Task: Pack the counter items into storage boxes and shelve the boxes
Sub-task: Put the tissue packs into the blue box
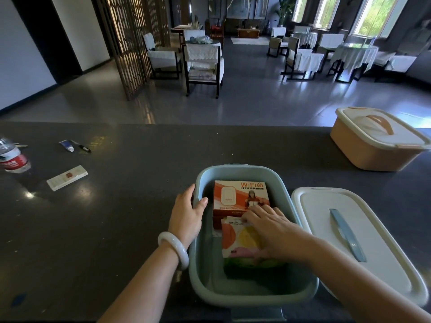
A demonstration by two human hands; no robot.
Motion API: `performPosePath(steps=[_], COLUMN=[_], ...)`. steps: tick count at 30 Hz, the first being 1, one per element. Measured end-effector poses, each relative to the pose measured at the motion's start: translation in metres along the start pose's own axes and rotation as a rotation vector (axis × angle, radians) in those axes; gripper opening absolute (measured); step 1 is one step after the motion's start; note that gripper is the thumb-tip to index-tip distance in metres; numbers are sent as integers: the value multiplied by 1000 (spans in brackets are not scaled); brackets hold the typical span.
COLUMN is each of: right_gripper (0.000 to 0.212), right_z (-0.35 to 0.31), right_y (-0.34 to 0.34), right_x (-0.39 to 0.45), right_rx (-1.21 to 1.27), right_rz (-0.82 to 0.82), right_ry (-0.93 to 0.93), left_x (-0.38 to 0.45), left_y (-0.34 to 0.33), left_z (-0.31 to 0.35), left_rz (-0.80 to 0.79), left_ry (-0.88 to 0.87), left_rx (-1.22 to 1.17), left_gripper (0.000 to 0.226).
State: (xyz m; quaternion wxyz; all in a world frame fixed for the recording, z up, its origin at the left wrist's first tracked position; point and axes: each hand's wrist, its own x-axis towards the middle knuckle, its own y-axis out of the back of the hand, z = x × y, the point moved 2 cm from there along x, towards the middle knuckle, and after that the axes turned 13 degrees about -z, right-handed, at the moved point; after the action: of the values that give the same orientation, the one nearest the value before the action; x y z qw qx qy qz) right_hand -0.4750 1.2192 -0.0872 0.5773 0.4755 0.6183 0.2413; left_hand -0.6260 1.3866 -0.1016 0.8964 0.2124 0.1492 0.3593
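Observation:
An open blue-green storage box (242, 297) stands on the dark counter (116, 206) in front of me. Inside it lies an orange WiFi router carton (238, 194) at the far end, and a colourful packet (238, 241) nearer me. My left hand (186, 213) grips the box's left rim, thumb inside. My right hand (270, 224) lies inside the box with fingers spread flat on the packet. The box's white lid (359, 243) with a blue handle lies flat just to the right.
A closed peach storage box (373, 141) sits at the counter's far right. At the left lie a plastic bottle (12, 157), a small tube (66, 145), a dark pen-like item (84, 148) and a flat white packet (67, 177). Chairs and tables stand beyond the counter.

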Motion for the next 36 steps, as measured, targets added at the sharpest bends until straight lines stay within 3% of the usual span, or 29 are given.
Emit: performPosePath(steps=[5,10,14,17,20,25,30,36], right_gripper=[88,89,50,28,20,46,48,51], right_z=[-2,-14,-31,-46,-64,-111,-169,-239], right_y=[4,20,45,66,86,105,108,120], right_x=[1,3,15,31,51,100,154,224], right_rx=[-21,-2,58,18,-4,-81,-128,-171], right_rz=[-15,86,244,379,446,300,148,-16], right_ry=[8,57,97,113,151,236,338,413], left_x=[-1,-1,-2,-2,-7,-14,-26,-40], left_y=[0,2,3,7,22,77,146,227], left_z=[2,3,4,1,-12,-56,-97,-142], left_rz=[-3,-31,-57,-70,-49,90,244,291], left_ry=[2,10,6,7,36,140,255,365], left_rx=[5,-17,-60,-65,-75,-73,-61,-35], left_gripper=[56,57,53,27,44,31,26,25])
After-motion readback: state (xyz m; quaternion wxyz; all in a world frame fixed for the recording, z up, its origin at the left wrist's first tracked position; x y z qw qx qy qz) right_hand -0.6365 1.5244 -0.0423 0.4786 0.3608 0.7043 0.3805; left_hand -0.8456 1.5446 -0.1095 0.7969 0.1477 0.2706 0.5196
